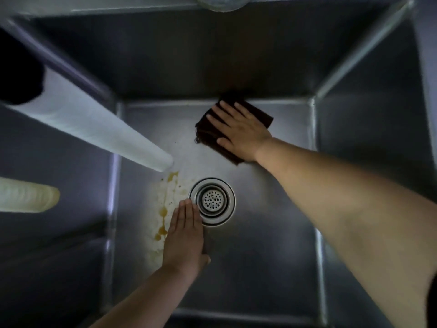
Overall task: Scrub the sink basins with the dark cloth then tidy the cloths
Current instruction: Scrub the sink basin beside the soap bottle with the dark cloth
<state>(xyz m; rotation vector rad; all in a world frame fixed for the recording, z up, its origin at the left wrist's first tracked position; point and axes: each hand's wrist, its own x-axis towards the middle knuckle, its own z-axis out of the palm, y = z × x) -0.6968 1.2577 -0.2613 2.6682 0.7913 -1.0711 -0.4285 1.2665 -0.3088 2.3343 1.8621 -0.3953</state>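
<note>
pressing flat, the right hand (241, 132) pins the dark cloth (233, 129) to the basin floor (272, 233) by the far wall. the yellow stain (165, 204) lies nearward-left, beside the left hand (184, 235), which rests fingers straight, holding nothing.

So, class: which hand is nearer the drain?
Left. The left hand lies flat beside the drain; the right hand presses the dark cloth near the back wall.

A white pipe (94, 129) slants over the basin's (260, 256) left side; its right floor lies open.
</note>
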